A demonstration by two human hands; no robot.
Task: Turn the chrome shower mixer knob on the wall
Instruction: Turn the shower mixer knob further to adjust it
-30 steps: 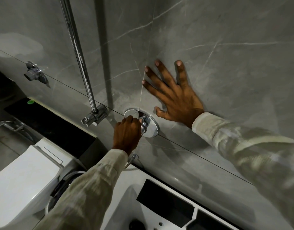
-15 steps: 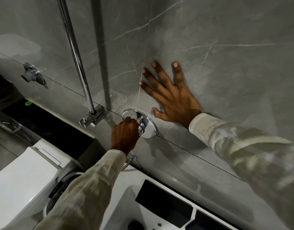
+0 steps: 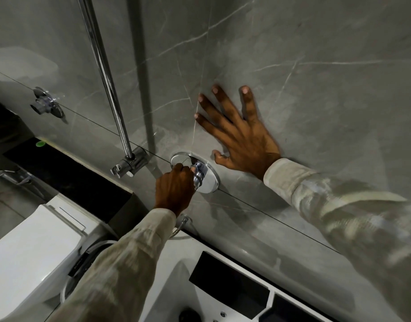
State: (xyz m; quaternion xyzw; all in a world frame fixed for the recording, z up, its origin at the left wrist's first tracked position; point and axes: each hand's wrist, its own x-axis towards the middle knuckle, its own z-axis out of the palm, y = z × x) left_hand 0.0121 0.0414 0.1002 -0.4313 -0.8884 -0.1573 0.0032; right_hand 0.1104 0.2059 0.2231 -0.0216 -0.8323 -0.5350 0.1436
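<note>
While the view drifts only slightly across the last second, the left hand (image 3: 175,190) stays wrapped around the chrome shower mixer knob (image 3: 198,176), and the change in it is small: its knuckles sit a little higher on the knob than they did a second ago, with the fingertips (image 3: 193,169) curled over the top of the ribbed chrome, which reads as a small turn under way rather than a finished one. How far the knob itself has rotated cannot be told, since the hand hides most of it and the chrome carries no clear mark. The knob stands out from the round chrome plate (image 3: 210,180) fixed to the grey marble wall (image 3: 316,101), directly ahead of the left hand and just below and to the left of the right hand (image 3: 240,138). That right hand lies flat on the wall with its fingers spread wide and the thumb tucked toward the plate, holding nothing, and it has not shifted; it appears to serve as a brace. The chrome riser rail (image 3: 107,73) and its bracket (image 3: 130,163) stand just to the left of the left hand, clear of it. Judging from the closed grip and the steady brace, the task is in its turning step, and the grip looks secure enough to carry the twist further, though wet chrome could let the fingers slip.
</note>
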